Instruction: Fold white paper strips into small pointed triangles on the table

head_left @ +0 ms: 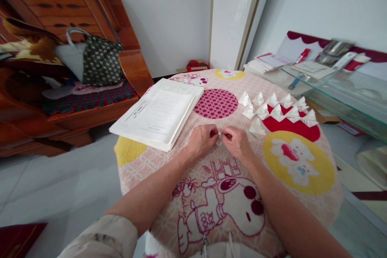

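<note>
Well inside the tablecloth edge, left hand and right hand pinch folded paper.

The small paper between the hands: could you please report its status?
Left hand, right hand: both pinching small white paper. Paper partly hidden. Paper stack left, folded paper pieces right, both clear of hands.

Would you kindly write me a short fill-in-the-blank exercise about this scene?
The left hand and right hand pinch a small white piece of folded ____.
The pointed shapes stand to the ____ of the paper stack.
The shirt of the printed dog reads "JOE ____".
The oval around two bears is ____.

Missing words: paper; right; COOL; yellow.
</note>
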Available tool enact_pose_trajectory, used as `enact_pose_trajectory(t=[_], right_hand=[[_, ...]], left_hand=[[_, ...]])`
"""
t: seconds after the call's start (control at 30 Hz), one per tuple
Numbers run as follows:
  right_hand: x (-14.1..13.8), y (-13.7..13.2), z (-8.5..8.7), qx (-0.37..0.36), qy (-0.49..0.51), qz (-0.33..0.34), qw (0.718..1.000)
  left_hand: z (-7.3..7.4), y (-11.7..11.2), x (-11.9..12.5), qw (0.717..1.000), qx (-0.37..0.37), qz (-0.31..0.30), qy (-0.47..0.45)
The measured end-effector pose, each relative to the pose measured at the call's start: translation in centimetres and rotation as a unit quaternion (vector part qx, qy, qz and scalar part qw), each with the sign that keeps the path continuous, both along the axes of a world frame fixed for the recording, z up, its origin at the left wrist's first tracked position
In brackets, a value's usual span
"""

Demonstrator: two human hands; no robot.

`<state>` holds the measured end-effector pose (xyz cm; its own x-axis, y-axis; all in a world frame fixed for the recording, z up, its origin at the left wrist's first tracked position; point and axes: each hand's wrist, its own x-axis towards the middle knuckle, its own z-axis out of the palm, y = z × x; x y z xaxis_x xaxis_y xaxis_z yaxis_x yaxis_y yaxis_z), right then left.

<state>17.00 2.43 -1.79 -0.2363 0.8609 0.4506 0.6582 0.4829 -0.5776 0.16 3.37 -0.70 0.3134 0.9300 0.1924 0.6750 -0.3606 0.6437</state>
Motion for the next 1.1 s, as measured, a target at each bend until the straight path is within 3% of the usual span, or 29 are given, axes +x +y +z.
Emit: enact_pose_trajectory(t=[0.2, 0.4, 0.6, 0.77, 0.9, 1.1], right_hand=[[0.0, 0.0, -0.1, 0.001, 0.01, -0.013, 1.0], [1.3, 0.1, 0.0, -0.017, 0.045, -0.05, 0.998], [0.9, -0.2, 0.4, -0.029, 0.05, 0.02, 0.998], [0.1, -0.4, 0.7, -0.018, -0.015, 0.03, 0.999], [0.4, -0.1, 0.5, -0.02, -0.019, 0.023, 0.999], [0.7, 0.0, 0.3, -0.014, 0.023, 0.036, 0.999]], left_hand=[[0.1, -0.2, 0.0, 1.0, 0.011, 0.002, 0.004], [0.7, 0.2, -0.9, 0.999, -0.027, -0.012, -0.039], [0.8, 0.5, -1.1, 0.999, -0.028, -0.021, -0.039], [0.7, 0.4, -1.1, 0.998, -0.028, -0.02, -0.054], [0.4, 0.8, -1.5, 0.988, -0.075, -0.023, -0.134], [0.1, 1.1, -1.7, 0.949, -0.135, -0.056, -0.278]])
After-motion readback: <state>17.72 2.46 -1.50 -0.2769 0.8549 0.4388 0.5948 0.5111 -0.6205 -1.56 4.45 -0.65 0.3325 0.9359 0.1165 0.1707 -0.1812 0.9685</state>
